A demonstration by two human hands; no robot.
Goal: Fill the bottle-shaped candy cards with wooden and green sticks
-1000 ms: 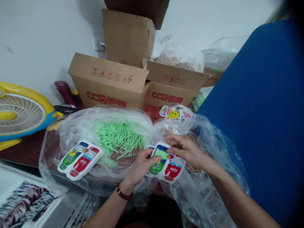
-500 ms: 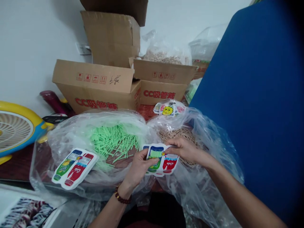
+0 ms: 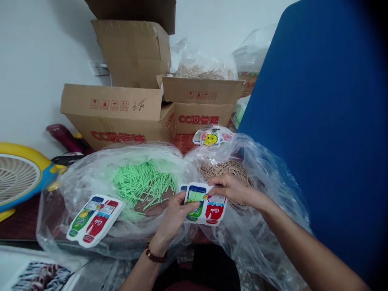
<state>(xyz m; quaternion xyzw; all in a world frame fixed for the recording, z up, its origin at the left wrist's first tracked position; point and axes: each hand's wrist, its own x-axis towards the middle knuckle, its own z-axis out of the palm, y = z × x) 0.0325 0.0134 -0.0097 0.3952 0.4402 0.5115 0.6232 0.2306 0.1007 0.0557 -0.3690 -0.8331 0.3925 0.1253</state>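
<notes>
Two bare hands meet at a printed packet (image 3: 207,212) picturing a green and a red bottle. The left hand (image 3: 176,214) pinches its left side, thumb on top. The right hand (image 3: 235,190) has its fingertips drawn close together, touching the packet's upper right; whether they grip anything cannot be told. Beyond the left fingers lie loose green sticks (image 3: 142,182); just beyond the right fingers, brown sticks (image 3: 226,169). Similar packets (image 3: 95,220) lie well left of the left fingers.
</notes>
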